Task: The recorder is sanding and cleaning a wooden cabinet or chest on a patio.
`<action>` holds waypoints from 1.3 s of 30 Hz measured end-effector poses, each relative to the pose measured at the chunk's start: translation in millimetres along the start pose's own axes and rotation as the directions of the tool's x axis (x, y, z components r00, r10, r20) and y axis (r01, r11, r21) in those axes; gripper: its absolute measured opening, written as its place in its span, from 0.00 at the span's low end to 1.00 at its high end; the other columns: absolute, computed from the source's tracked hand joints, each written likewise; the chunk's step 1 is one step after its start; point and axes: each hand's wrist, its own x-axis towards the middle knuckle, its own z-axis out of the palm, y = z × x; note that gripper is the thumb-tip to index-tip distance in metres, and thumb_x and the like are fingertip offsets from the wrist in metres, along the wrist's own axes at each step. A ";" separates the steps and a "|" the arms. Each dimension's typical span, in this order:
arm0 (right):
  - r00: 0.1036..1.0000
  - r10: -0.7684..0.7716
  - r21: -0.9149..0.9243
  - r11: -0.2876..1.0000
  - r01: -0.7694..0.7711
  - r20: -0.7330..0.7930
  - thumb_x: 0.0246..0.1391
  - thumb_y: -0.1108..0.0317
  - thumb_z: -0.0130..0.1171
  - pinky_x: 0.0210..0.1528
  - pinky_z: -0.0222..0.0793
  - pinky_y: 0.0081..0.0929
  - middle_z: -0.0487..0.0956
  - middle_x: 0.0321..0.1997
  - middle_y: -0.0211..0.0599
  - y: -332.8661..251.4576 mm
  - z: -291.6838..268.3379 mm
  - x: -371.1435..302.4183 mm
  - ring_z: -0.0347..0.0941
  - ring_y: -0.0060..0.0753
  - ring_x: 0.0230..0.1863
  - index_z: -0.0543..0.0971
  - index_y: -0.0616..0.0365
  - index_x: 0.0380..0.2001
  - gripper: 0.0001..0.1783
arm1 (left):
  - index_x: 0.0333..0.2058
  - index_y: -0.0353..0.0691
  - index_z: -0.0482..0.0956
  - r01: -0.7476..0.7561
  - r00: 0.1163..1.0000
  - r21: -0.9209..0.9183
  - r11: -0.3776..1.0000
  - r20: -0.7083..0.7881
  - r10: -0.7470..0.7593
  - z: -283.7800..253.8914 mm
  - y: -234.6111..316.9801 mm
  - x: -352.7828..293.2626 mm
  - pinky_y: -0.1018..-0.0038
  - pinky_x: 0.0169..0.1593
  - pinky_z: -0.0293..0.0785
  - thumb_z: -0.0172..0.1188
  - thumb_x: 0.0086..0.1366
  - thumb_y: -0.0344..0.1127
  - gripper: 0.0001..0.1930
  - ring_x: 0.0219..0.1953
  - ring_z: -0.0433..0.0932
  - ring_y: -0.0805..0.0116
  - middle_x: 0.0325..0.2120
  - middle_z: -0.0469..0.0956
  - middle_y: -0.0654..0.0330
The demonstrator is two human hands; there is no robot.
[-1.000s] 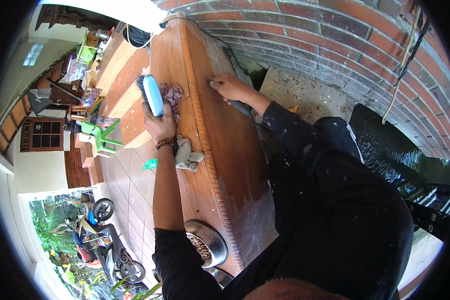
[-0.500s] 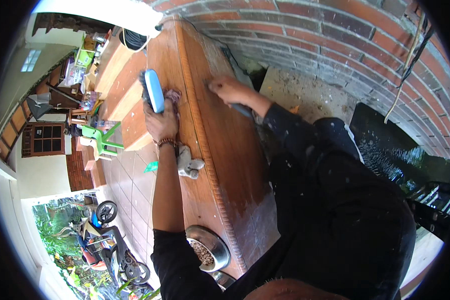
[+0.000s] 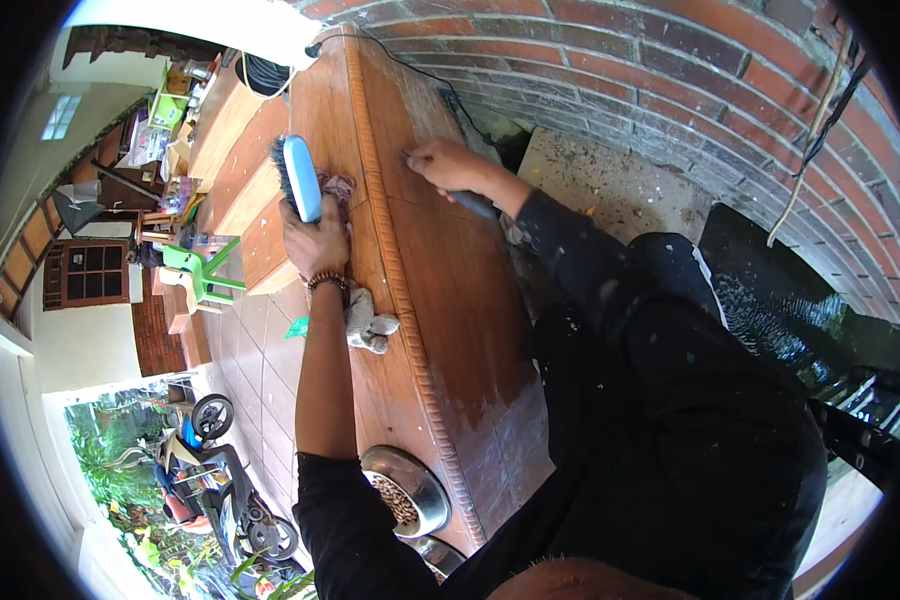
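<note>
My left hand (image 3: 317,243) is closed round a blue-backed brush (image 3: 303,180) with dark bristles, held upright over the left part of the brown wooden-looking ledge (image 3: 440,290). Just behind that hand, a crumpled purplish cloth (image 3: 339,188) lies on the ledge. A grey-white rag or glove (image 3: 370,325) rests by my left wrist. My right hand (image 3: 448,168) grips a tool with a dark grey handle (image 3: 473,204), its small tip against the ledge's right-hand surface. My fingers hide most of the tool, so its exact kind does not show.
A ridged trim (image 3: 390,255) runs along the ledge. Metal bowls, one a kibble bowl (image 3: 430,500), stand at the near left. A brick wall (image 3: 610,80) and dark water (image 3: 770,300) lie right. Coiled black cable (image 3: 262,75), a green chair (image 3: 205,272) and a motorcycle (image 3: 235,485) are left.
My right hand has shifted slightly left and up along the ledge with the tool. The brush in my left hand has tilted a little to the left. The view has shifted slightly.
</note>
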 end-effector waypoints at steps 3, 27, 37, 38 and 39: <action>0.998 0.022 -0.063 0.998 -0.025 -0.050 0.71 0.57 0.46 0.17 0.69 0.33 0.73 0.16 0.35 -6.4 12.9 -8.0 0.71 0.29 0.14 0.79 0.62 0.42 0.19 | 0.51 0.31 0.71 0.002 1.000 0.064 0.998 -0.029 0.000 -0.3 -5.1 -2.4 0.47 0.49 0.72 0.63 0.60 0.51 0.30 0.44 0.78 0.32 0.40 0.79 0.32; 0.964 0.237 0.073 0.971 -0.229 -0.124 0.69 0.59 0.48 0.23 0.75 0.40 0.79 0.22 0.45 33.2 68.9 -176.3 0.78 0.44 0.19 0.68 0.56 0.68 0.28 | 0.64 0.34 0.66 0.034 0.997 -0.064 0.997 0.076 -0.029 -2.7 -21.2 3.7 0.49 0.54 0.72 0.63 0.61 0.52 0.39 0.52 0.76 0.32 0.49 0.77 0.31; 0.822 -0.428 -0.298 0.896 0.331 -0.375 0.52 0.75 0.54 0.57 0.68 0.49 0.71 0.53 0.70 -101.1 111.2 -93.7 0.69 0.71 0.56 0.60 0.70 0.67 0.38 | 0.61 0.27 0.71 0.418 0.900 -0.685 0.597 0.401 -0.169 11.6 -61.9 3.9 0.69 0.58 0.69 0.52 0.68 0.70 0.45 0.57 0.73 0.64 0.57 0.75 0.54; 0.797 -0.429 -0.373 0.886 0.277 -0.426 0.53 0.74 0.52 0.58 0.66 0.51 0.70 0.55 0.72 -105.4 107.3 -57.2 0.69 0.69 0.56 0.58 0.76 0.66 0.37 | 0.61 0.27 0.71 0.410 0.901 -0.686 0.602 0.407 -0.149 33.3 -55.1 17.3 0.69 0.58 0.69 0.52 0.68 0.70 0.45 0.57 0.73 0.64 0.57 0.75 0.54; 0.780 -0.452 -0.412 0.869 0.275 -0.432 0.55 0.73 0.50 0.60 0.65 0.53 0.70 0.57 0.73 -128.0 125.7 -35.7 0.70 0.67 0.57 0.56 0.82 0.65 0.37 | 0.61 0.28 0.70 0.392 0.906 -0.746 0.538 0.415 -0.084 24.3 -77.4 36.4 0.69 0.59 0.69 0.51 0.71 0.66 0.41 0.57 0.74 0.64 0.57 0.74 0.54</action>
